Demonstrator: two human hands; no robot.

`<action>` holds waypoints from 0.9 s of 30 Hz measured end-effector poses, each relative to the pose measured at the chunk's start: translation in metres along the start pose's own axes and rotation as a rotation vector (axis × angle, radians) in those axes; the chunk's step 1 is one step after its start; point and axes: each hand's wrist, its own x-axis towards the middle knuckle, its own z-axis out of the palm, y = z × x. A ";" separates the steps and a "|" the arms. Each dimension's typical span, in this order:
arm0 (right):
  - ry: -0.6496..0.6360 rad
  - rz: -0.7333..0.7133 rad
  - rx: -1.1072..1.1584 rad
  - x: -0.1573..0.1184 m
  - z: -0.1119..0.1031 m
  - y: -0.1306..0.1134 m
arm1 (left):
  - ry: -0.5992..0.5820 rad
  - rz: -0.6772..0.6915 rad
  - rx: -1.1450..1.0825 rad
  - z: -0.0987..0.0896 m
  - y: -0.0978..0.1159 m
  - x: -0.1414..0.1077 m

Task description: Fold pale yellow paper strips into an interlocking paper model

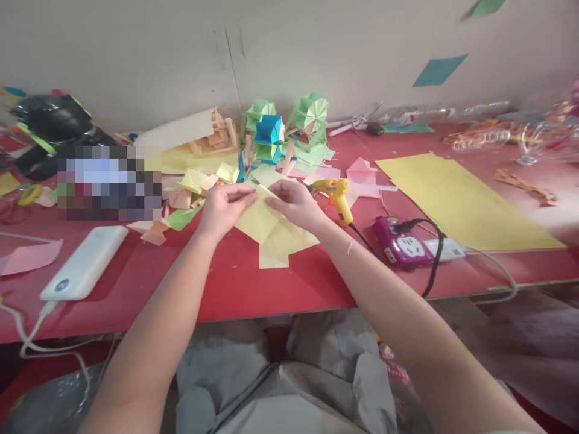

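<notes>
Pale yellow paper (257,218) is pinched at its top edge between the fingertips of both hands. My left hand (226,208) grips it from the left with thumb and fingers closed. From the right, my right hand (296,204) has its fingers bent around the paper's upper corner. More pale yellow sheets (275,250) lie on the red table below and partly under it. A yellow hot glue gun (337,196) lies just right of my right hand. Folded yellow paper pieces (194,181) are heaped beyond my left hand.
Green paper shapes (312,114) and a blue one (269,129) stand by the wall. A purple power socket (402,244) with cables and large yellow sheets (465,205) are at right. A white power bank (85,262) lies at left, below a pixelated area.
</notes>
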 end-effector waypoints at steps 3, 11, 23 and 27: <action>-0.005 0.033 0.043 0.000 0.001 0.003 | -0.024 0.102 0.072 0.001 0.001 -0.001; 0.009 0.012 0.070 -0.001 0.001 0.004 | -0.042 0.150 0.121 0.002 0.007 -0.004; 0.002 -0.034 0.060 0.000 0.002 -0.001 | -0.098 0.021 -0.018 0.004 0.004 -0.002; 0.006 -0.038 0.041 0.000 0.002 0.000 | -0.088 -0.004 -0.004 0.005 0.003 -0.001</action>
